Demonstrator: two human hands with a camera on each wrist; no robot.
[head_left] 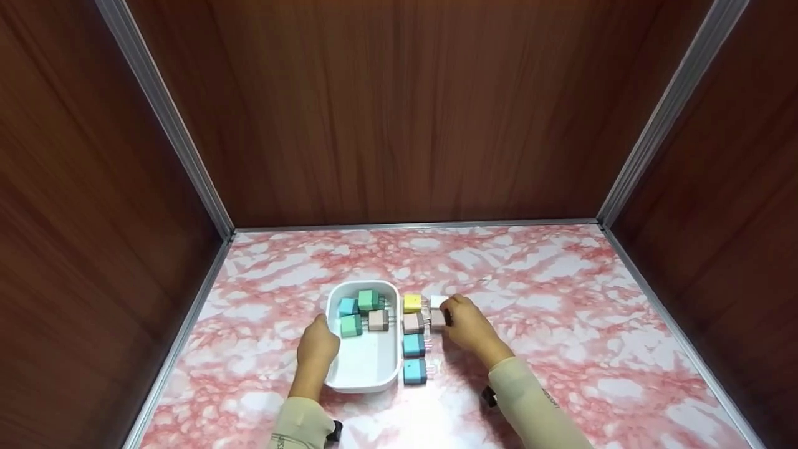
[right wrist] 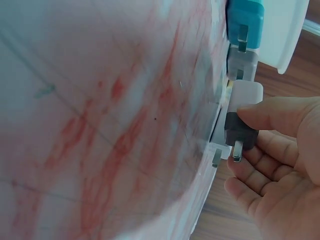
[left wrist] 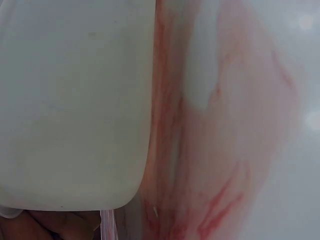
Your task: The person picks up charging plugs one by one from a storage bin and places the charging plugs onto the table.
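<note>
In the head view my left hand [head_left: 317,346] grips the left side of a white plastic tray [head_left: 365,374]. Curled fingers [left wrist: 65,225] show at the tray wall in the left wrist view. My right hand [head_left: 467,323] pinches a pale pinkish-grey charger plug [right wrist: 244,95] between thumb and fingers, its dark prong end turned toward the wrist camera. A white charger plug [head_left: 437,302] lies just beyond it. Inside the tray are a blue plug [head_left: 348,306], a green plug [head_left: 368,300], a light green plug [head_left: 350,325] and a beige plug [head_left: 377,320].
Along the tray's right side stands a column of plugs: a yellow plug [head_left: 412,303], a pinkish plug [head_left: 412,322] and two blue plugs [head_left: 414,371]. Brown wood-grain panels [head_left: 411,112] enclose the red-and-white marbled table [head_left: 548,274] at the back and both sides.
</note>
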